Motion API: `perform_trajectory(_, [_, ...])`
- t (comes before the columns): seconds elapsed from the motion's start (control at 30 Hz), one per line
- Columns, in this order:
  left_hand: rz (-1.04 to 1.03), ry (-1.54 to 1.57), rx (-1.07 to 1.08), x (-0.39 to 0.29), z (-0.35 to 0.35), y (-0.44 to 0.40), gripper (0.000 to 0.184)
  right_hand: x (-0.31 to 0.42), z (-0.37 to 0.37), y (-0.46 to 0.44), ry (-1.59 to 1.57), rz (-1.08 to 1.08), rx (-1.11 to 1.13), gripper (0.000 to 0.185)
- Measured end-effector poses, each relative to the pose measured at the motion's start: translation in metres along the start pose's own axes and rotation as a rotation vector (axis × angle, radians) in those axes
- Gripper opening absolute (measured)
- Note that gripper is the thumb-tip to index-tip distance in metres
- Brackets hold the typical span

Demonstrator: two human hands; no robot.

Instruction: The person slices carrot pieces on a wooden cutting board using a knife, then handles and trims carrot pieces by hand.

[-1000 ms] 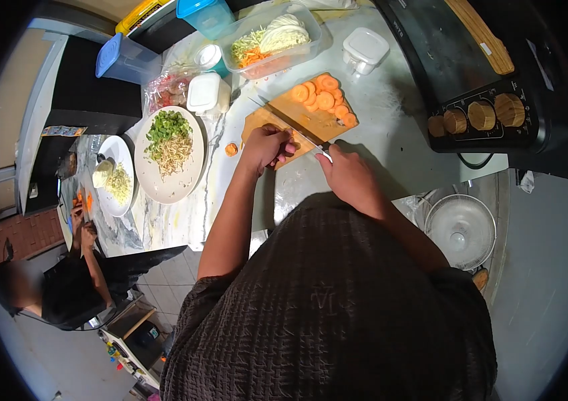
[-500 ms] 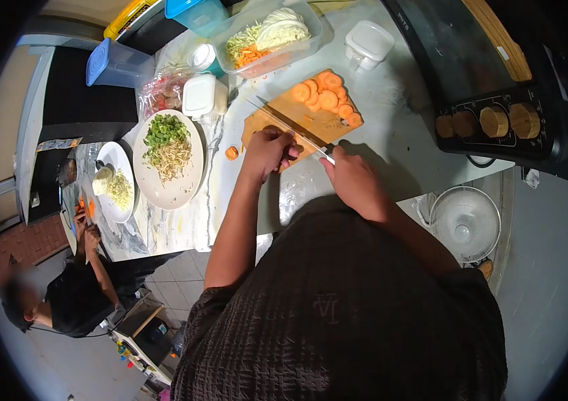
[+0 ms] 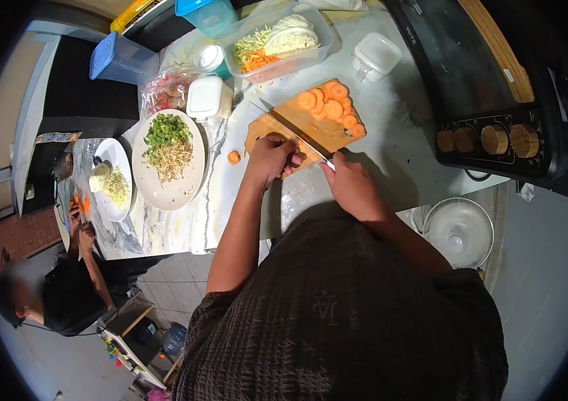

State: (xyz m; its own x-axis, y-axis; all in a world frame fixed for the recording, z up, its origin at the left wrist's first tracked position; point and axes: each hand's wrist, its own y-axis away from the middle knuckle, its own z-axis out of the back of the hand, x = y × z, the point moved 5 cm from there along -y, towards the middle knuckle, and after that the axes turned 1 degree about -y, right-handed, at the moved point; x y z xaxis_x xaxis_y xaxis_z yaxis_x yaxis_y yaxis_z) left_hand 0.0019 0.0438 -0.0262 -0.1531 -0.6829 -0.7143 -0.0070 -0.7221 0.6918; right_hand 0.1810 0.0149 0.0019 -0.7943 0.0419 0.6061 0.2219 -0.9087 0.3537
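Observation:
My right hand [image 3: 350,186] is closed around the white handle of a long knife [image 3: 295,129], whose blade lies slantwise over the wooden cutting board [image 3: 277,120]. Curled at the near left part of the board, my left hand [image 3: 272,160] pins a carrot piece [image 3: 301,144], mostly hidden by the fingers and the blade. Beyond the knife, several round carrot slices [image 3: 327,103] rest at the board's far right. A single carrot end [image 3: 233,158] sits on the counter, left of the board.
A plastic container [image 3: 282,63] holds cabbage and shredded vegetables behind the board. To the left are a plate [image 3: 180,189] of greens and sprouts and a white-lidded tub [image 3: 206,99]. An oven [image 3: 491,120] stands right, above a strainer [image 3: 459,230]. A co-worker [image 3: 63,294] handles carrots at far left.
The view has shifted slightly. My hands keep nearly the same places at the board, and the knife blade has tilted so its flat looks darker. The co-worker's hands have moved a little.

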Motion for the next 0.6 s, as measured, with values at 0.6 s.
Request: perform_trajectory(0.6, [-0.005, -0.018, 0.023, 0.003, 0.002, -0.002, 0.021, -0.005, 0.006, 0.011, 0.005, -0.061, 0.007, 0.040])
